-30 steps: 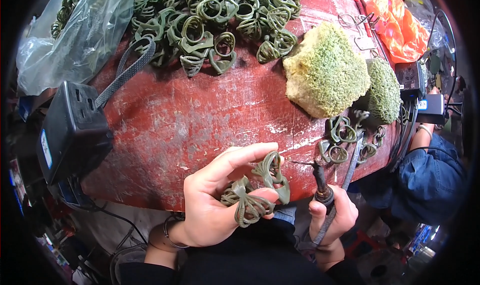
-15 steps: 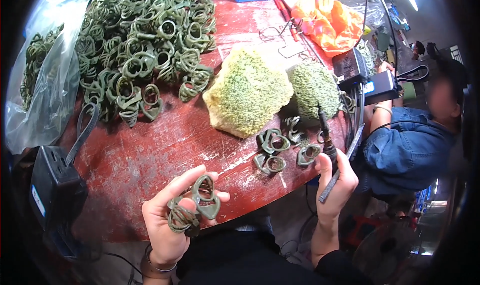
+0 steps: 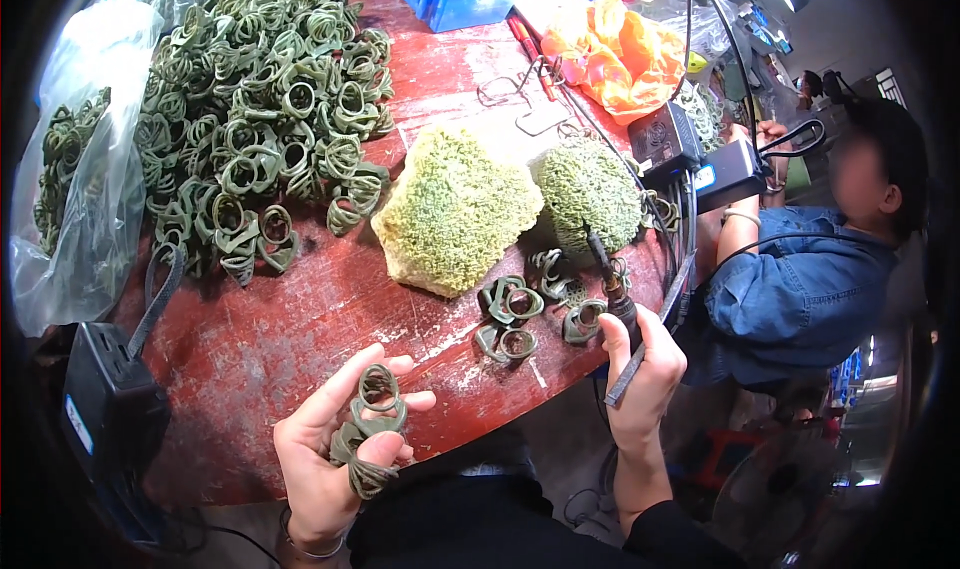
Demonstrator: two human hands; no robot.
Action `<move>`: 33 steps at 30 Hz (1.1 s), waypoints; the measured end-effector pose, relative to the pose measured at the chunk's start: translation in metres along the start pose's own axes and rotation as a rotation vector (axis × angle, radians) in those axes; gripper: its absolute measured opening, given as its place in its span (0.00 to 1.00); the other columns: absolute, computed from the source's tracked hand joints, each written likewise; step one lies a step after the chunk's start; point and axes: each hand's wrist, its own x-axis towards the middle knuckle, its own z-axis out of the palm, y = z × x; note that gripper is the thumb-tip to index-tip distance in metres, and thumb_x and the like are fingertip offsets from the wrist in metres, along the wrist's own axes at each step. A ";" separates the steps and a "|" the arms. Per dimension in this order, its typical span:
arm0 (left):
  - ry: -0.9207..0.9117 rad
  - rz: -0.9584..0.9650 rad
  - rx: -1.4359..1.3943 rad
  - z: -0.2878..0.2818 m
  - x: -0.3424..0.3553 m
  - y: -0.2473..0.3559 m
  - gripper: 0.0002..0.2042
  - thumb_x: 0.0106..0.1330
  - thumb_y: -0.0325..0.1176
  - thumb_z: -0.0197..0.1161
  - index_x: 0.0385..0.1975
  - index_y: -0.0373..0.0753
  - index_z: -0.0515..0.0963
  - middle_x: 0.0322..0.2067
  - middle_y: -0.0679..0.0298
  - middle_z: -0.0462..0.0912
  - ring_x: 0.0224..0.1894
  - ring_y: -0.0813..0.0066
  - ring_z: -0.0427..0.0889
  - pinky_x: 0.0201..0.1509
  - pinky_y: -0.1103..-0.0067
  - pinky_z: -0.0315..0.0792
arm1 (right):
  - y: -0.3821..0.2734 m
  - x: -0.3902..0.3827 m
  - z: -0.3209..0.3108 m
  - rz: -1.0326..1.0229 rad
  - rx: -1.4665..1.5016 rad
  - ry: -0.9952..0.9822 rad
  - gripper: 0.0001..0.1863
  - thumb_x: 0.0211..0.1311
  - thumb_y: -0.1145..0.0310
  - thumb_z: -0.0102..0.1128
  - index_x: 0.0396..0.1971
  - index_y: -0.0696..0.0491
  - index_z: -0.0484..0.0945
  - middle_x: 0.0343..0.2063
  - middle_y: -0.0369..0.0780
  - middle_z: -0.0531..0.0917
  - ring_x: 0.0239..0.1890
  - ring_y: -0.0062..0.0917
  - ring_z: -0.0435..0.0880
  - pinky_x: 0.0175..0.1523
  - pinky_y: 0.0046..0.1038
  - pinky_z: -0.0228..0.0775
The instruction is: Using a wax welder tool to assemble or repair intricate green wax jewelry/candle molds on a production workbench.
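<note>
At the table's front edge, my left hand (image 3: 322, 454) holds a small bunch of dark green wax rings (image 3: 376, 415) between thumb and fingers. An oval ring opening stands up at the top of the bunch. To the right, my right hand (image 3: 645, 369) grips an electric wax pen (image 3: 618, 307), a dark handle with a thin tip. The tip meets or overlaps a rounded, rough green lump (image 3: 590, 191); contact is unclear. Just left of the pen lie several loose green rings (image 3: 513, 301). A larger yellow-green lump (image 3: 455, 209) rests beside the rounded one.
A big heap of green rings (image 3: 270, 119) covers the far left, beside a clear plastic bag (image 3: 95, 169). Black power boxes stand left (image 3: 115, 389) and right (image 3: 668, 144), with cables. Blue tray (image 3: 470, 4) and orange bag (image 3: 620, 59) lie behind. A co-worker's blue sleeve (image 3: 790, 289) shows right.
The view has shifted, so the table things sit farther left and mostly lower. The rings in my left hand have turned. My right hand keeps its grip on the pen.
</note>
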 end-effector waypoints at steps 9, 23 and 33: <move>-0.047 0.013 -0.089 -0.004 0.001 -0.003 0.27 0.52 0.22 0.63 0.54 0.29 0.62 0.44 0.52 0.74 0.42 0.66 0.78 0.44 0.78 0.73 | -0.015 -0.025 -0.008 -0.021 0.137 -0.048 0.13 0.48 0.70 0.63 0.30 0.62 0.73 0.20 0.43 0.75 0.22 0.32 0.75 0.29 0.26 0.66; 0.066 0.018 0.153 -0.009 -0.004 -0.007 0.34 0.49 0.43 0.67 0.51 0.25 0.64 0.38 0.49 0.76 0.32 0.70 0.79 0.24 0.83 0.75 | -0.049 -0.043 0.007 -0.230 0.312 -0.454 0.16 0.45 0.67 0.67 0.30 0.62 0.74 0.17 0.41 0.76 0.18 0.29 0.76 0.23 0.24 0.68; 0.076 -0.011 0.135 -0.009 -0.004 -0.002 0.23 0.53 0.32 0.65 0.48 0.29 0.70 0.32 0.58 0.78 0.32 0.77 0.78 0.36 0.83 0.71 | -0.049 -0.043 0.009 -0.219 0.313 -0.468 0.17 0.46 0.64 0.66 0.31 0.61 0.75 0.17 0.41 0.76 0.18 0.29 0.77 0.23 0.23 0.68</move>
